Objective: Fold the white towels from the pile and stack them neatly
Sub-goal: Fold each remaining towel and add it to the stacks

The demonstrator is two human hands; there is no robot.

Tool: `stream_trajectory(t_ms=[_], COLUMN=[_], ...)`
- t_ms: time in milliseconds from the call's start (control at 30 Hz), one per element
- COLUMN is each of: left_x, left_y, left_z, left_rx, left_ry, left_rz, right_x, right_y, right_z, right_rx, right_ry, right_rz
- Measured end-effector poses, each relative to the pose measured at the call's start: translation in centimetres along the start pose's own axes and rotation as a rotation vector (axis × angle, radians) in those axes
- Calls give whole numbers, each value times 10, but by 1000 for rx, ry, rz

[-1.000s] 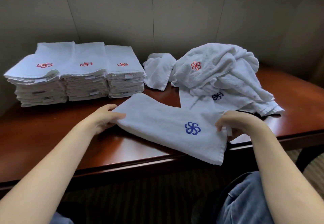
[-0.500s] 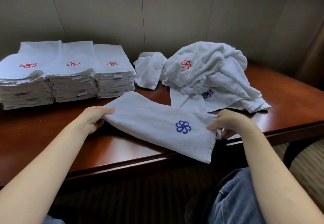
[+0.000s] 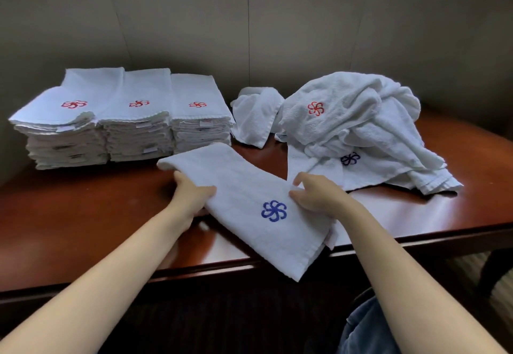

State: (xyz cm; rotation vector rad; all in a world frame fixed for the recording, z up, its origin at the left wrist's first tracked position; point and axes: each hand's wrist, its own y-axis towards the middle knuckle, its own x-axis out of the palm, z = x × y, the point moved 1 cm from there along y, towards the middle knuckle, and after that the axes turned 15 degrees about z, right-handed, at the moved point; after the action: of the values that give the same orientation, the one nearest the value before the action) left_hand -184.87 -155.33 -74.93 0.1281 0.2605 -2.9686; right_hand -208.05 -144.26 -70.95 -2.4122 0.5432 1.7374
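Both hands grip folded towel (image 3: 249, 201) at centre — left hand (image 3: 194, 198) at 9 o'clock, right hand (image 3: 316, 195) at 3. Overhanging table edge (image 3: 416, 240) — loose grip could unfold it.

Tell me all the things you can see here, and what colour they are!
Folded towel: one, white with blue flower, front table edge, held.
Towel stacks: three, white, red flowers on top, back left.
Unfolded pile: one heap, white, red and blue flowers, back right.
Loose towel: one, white, between stacks and pile.
Table: one, reddish-brown wood.
Wall: grey panels, behind.
Left hand: grips towel's left side.
Right hand: fingers hold its right side.
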Motion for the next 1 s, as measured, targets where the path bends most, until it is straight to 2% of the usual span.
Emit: stream_trajectory(t_ms=[67,133,167,233,333,400,567,700,900,1000], left_x=[-8,-19,-25,-32,-36,-40,-58,-65,-75,-74], left_y=[7,17,20,20,17,16,19,17,6,11], left_z=[4,9,10,14,18,21,23,32,87,134], left_rx=[73,60,32,13,79,92,8,39,164,247], left_ry=[49,55,36,4,124,199,178,157,30,-5], left_rz=[29,88,102,49,-135,-221,-388,-434,-449,-494], right_x=[0,6,12,23,37,43,46,45,0,-43], right_y=[-3,-8,-8,-1,14,23,41,45,50,69], right_z=[-8,-20,-26,-39,-58,-67,-71,-66,-74,-87], right_rx=[18,68,79,83,51,58,158,191,106,24], right_ry=[123,340,429,549,659,748,904,1014,1239,1258], right_rz=[-184,-399,-424,-291,-111,-105,-218,-333,-234,-161])
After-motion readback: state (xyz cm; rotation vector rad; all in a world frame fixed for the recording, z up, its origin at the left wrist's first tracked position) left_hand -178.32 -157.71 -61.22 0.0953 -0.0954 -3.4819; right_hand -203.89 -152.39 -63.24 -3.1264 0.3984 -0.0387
